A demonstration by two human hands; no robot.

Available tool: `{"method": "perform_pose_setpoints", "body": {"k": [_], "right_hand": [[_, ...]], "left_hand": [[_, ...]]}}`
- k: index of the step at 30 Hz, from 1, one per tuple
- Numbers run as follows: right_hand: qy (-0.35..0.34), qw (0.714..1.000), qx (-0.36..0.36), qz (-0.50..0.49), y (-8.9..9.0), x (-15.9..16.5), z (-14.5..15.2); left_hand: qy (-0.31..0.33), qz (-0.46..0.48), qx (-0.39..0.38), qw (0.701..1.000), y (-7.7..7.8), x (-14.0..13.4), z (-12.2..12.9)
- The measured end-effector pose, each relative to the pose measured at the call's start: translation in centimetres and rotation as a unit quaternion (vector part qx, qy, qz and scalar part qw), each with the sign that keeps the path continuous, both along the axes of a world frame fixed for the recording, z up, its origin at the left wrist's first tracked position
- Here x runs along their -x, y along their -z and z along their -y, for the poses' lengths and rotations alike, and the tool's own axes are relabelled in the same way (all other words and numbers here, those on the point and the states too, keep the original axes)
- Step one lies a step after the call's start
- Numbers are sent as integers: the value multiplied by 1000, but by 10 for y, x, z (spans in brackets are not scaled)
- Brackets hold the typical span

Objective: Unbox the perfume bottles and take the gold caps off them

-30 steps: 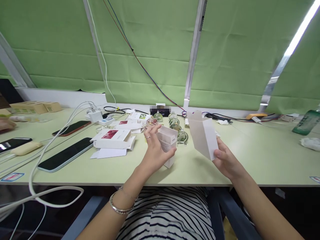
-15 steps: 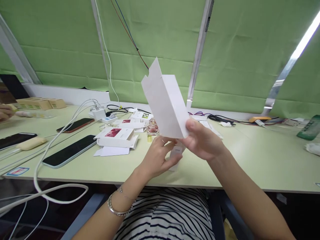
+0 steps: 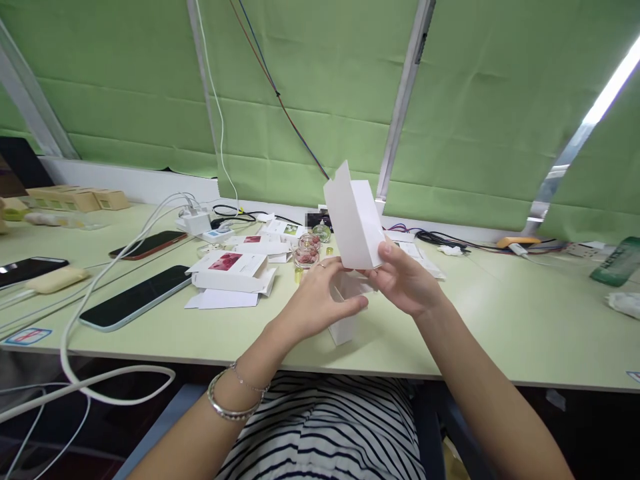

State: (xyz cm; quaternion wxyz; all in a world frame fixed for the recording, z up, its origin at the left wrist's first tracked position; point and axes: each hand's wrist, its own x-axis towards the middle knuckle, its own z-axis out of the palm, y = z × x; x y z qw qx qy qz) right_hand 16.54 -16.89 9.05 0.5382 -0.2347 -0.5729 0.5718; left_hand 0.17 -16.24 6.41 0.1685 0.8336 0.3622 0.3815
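A folded white cardboard piece (image 3: 353, 227) stands raised and slightly tilted in my right hand (image 3: 407, 277), pinched at its lower right corner between thumb and fingers. Below it a small white box (image 3: 344, 328) rests on the table with its top open. My left hand (image 3: 320, 300) curls round the upper part of this box, thumb in front and fingers behind, the fingertips partly hidden. Its forefinger is close under the cardboard's lower edge; I cannot tell whether they touch. Just beyond are small glass bottles with pink contents (image 3: 307, 252).
White cartons with a pink picture (image 3: 230, 267) lie stacked left of my hands. Phones (image 3: 135, 297) and looping white cables (image 3: 83, 320) cover the left side. Dark cables (image 3: 443, 237), an orange device (image 3: 520, 240) and a green bottle (image 3: 615, 261) are at the right.
The cardboard piece has come down and somewhat right in my right hand and appears smaller. My left thumb has opened away from the forefinger, showing more of the box's open top.
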Motion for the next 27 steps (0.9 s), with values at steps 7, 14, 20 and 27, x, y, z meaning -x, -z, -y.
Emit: {"method": "perform_pose_setpoints", "body": {"k": [7,14,20,27], "right_hand": [[-13,1000,10,-18,17,-4,-13],[3,1000,6,22,25,-1,-21],[0,994,-23,106,17,-1,-26],[-6,982,-80,172,8,-3,-35]], "left_hand": [[-57,35,29,997,23,1,-10],[-64,100,29,992,25,-1,-11],[-44,153,37,987,34,0,-18],[-21,162,49,985,34,2,-18]]}}
